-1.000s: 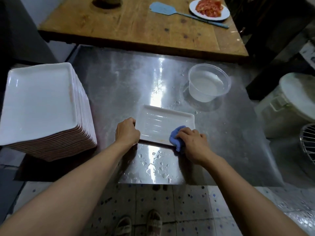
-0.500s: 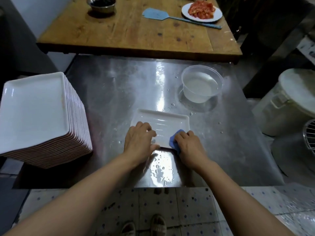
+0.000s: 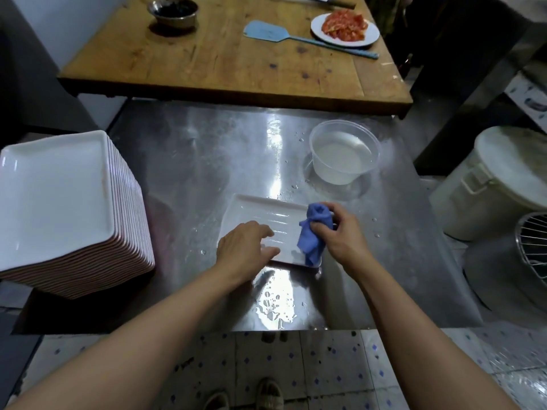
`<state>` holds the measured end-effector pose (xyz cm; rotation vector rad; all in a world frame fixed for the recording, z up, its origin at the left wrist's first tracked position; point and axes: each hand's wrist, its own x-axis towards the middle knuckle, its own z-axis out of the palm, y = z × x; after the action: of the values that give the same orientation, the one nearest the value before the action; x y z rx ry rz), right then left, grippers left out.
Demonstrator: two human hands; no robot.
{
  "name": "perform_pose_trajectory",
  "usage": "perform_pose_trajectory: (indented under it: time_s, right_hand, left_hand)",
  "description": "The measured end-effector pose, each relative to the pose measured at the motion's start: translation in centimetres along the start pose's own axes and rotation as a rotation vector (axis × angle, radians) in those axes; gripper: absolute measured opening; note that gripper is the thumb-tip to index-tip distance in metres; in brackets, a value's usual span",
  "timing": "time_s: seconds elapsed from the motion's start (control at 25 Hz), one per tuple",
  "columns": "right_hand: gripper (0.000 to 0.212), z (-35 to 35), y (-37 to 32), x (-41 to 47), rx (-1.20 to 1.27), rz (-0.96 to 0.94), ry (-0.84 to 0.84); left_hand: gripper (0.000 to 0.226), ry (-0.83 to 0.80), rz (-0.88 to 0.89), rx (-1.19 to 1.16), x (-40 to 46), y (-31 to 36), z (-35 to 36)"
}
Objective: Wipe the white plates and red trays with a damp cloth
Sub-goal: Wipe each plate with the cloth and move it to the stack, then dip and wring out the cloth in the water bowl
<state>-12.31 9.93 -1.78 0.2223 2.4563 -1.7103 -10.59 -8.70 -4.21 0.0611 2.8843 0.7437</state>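
I see the left hand [image 3: 245, 247] lying flat on the white ridged rectangular plate [image 3: 266, 229] on the steel table [image 3: 207, 161], right hand [image 3: 340, 235] clutching the bunched blue cloth [image 3: 313, 232] over that plate's right end.

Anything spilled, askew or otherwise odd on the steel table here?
Only water: drops and a small puddle lie on the steel table near its front edge, plus scattered drops by the tub. That fits damp wiping. The plate sits flat and the plate stack looks even. Nothing else stands out.
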Motion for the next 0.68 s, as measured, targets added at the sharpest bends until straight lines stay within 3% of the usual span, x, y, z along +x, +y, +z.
perform_pose_trajectory:
  time_s: [0.08, 0.16, 0.28, 0.36, 0.48, 0.68]
  right_hand:
    - [0.020, 0.4, -1.4, 0.5, 0.171, 0.021, 0.062]
    - [0.011, 1.1, -3.0, 0.8, 0.257, 0.017, 0.132]
    - [0.009, 2.3, -5.3, 0.4, 0.255, -0.029, 0.202]
    - [0.011, 2.9, -6.5, -0.2, 0.256, -0.055, 0.224]
    - [0.011, 3.4, -7.7, -1.4, 0.309, -0.066, 0.217]
    - [0.015, 2.0, -9.0, -1.6, 0.304, -0.086, 0.207]
  left_hand:
    - [0.044, -0.085, -0.123, -0.384, 0.1, 1.5, -1.5]
    - [0.047, -0.298, -0.252, -0.872, 0.2, 3.0, -3.5]
    - [0.025, -0.456, -0.270, -1.238, 0.4, 3.6, -5.8]
    - [0.009, -0.409, -0.255, -1.250, 0.7, 3.9, -7.0]
    - [0.018, -0.316, -0.249, -1.142, 1.3, 4.4, -8.6]
    - [0.025, -0.374, -0.177, -1.087, 2.0, 6.3, -10.4]
